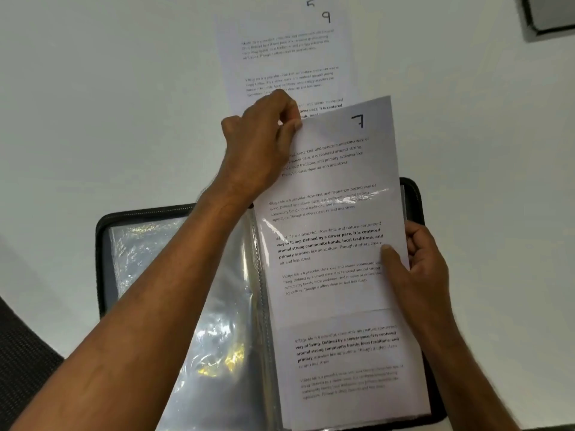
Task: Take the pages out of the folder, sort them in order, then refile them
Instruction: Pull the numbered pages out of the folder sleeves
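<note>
A black zip-edged folder [412, 197] with clear plastic sleeves lies open on the white worktop [109, 104]. The left hand [259, 141] pinches the top left corner of a white printed page marked "7" [336, 213], which stands partly out of the right-hand sleeve, its upper part past the folder's top edge. The right hand [418, 259] grips the right edge of the same sleeve and page, thumb pressed on the front. The left-side clear plastic sleeves [186, 306] lie flat and glossy. Beyond the folder a white printed page marked "9" [289, 57] lies on the worktop, partly covering another sheet marked "5" [310, 3]. A dark flat object [550, 14] sits at the far right corner.
</note>
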Motion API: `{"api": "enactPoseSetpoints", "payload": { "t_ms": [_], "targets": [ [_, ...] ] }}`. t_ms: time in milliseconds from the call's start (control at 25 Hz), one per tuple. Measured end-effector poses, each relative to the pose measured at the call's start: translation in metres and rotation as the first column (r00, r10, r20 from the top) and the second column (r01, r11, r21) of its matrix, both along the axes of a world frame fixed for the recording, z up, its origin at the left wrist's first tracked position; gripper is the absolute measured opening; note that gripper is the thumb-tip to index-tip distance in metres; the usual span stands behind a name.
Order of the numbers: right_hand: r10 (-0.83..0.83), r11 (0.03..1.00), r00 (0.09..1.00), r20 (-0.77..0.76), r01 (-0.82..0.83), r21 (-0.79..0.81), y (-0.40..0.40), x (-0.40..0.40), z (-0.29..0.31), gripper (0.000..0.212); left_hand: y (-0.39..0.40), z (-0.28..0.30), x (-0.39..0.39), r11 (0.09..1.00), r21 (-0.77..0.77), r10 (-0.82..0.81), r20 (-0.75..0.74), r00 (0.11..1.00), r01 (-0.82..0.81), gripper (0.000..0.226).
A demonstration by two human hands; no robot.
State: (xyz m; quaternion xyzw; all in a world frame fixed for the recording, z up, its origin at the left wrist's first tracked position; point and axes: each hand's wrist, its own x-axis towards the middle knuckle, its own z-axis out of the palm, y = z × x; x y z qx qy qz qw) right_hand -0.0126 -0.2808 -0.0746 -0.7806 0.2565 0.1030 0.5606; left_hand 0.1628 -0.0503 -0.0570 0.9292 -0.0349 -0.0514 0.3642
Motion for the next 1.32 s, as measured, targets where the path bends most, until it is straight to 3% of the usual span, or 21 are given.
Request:
{"api": "enactPoseSetpoints", "payload": {
  "t_ms": [120,320,440,600,880,1320],
  "targets": [
    [-0.035,0.999,0.999,-0.026,0.035,-0.003,0.000,0.000,-0.003,0.032,0.014,-0.001,0.007,0.990,-0.107,0.078,-0.087,0.993,-0.087,0.008],
    [-0.066,0.998,0.997,-0.036,0.065,-0.012,0.003,0.000,-0.005,0.029,0.039,0.004,-0.023,0.876,-0.341,0.226,-0.338,0.914,-0.343,0.039],
    [-0.070,0.997,0.997,-0.039,0.069,-0.018,0.004,0.001,-0.006,0.028,0.043,-0.002,-0.054,0.889,-0.297,0.196,-0.441,0.876,-0.348,0.026],
    [-0.061,0.998,0.997,-0.043,0.060,-0.024,0.004,0.001,-0.006,0.028,0.035,-0.012,-0.078,0.959,-0.111,0.208,-0.346,0.915,-0.260,0.020],
    [-0.053,0.999,0.998,-0.034,0.053,-0.004,0.004,0.001,-0.002,0.027,0.032,-0.012,-0.054,0.848,-0.268,0.371,-0.317,0.873,-0.457,0.020],
    [-0.071,0.997,0.997,0.000,0.071,0.028,0.001,0.002,-0.011,0.022,0.043,-0.016,0.054,0.743,-0.386,0.457,-0.306,0.835,-0.547,0.017]
  ]
}}
